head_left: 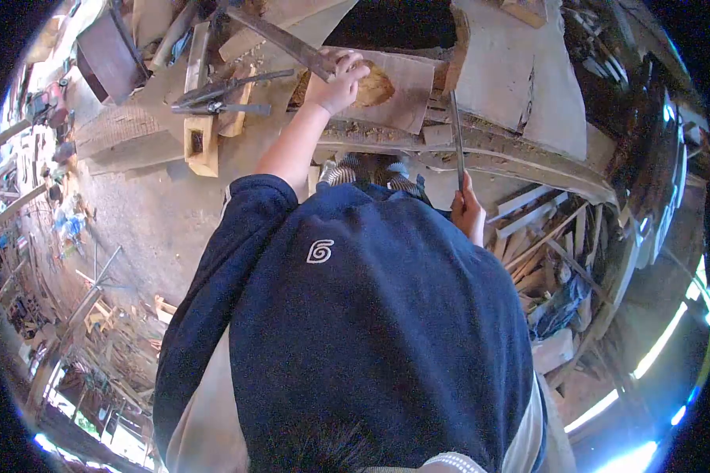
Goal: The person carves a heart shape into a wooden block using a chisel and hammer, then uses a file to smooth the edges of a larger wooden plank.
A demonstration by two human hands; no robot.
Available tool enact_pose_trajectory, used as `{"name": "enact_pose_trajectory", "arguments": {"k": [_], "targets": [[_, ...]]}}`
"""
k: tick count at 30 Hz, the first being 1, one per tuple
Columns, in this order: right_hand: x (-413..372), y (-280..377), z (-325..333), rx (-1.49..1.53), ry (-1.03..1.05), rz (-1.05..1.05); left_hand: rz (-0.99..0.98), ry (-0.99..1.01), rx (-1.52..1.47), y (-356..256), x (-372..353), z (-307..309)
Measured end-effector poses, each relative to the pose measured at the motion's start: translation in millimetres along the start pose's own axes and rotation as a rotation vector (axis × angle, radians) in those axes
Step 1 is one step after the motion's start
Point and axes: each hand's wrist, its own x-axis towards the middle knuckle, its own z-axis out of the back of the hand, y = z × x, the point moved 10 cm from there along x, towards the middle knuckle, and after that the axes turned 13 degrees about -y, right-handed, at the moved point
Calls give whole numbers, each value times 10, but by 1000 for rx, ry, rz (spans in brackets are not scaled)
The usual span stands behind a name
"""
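My left hand (339, 82) is closed at the near end of a long, flat, brownish strip (280, 39). Beneath that hand lies a wooden board (410, 87) with a yellowish oval patch (377, 85) on it. Lower and to the right, my right hand (469, 209) wraps round the lower end of a long, thin, dark tool (457, 142). This tool runs up to the edge of a wide pale plank (513, 71); its kind cannot be made out.
Metal bar clamps or similar dark tools (229, 94) lie left of the board, near a wooden block with a square hole (201, 146). A dark box (110, 59) stands far left. Scrap wood (556, 244) is heaped at right; more timber litters the lower left floor.
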Motion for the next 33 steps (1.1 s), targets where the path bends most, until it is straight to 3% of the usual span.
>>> {"name": "enact_pose_trajectory", "arguments": {"k": [6,13,15,27,30,33], "targets": [[151,113,-59,-36,55,-30,-19,45,45,-49,89,-3],[449,136,-95,82,-58,-19,-65,241,31,-7,-96,-396],[528,82,-151,50,-28,-96,-57,219,29,-29,-41,-315],[790,30,-371,91,-52,-61,-28,-19,-93,45,44,-259],[798,-201,-326,127,-93,-174,-53,-65,-114,19,82,-174],[863,-136,171,-71,-447,-97,-61,-18,-95,24,104,-193]]}}
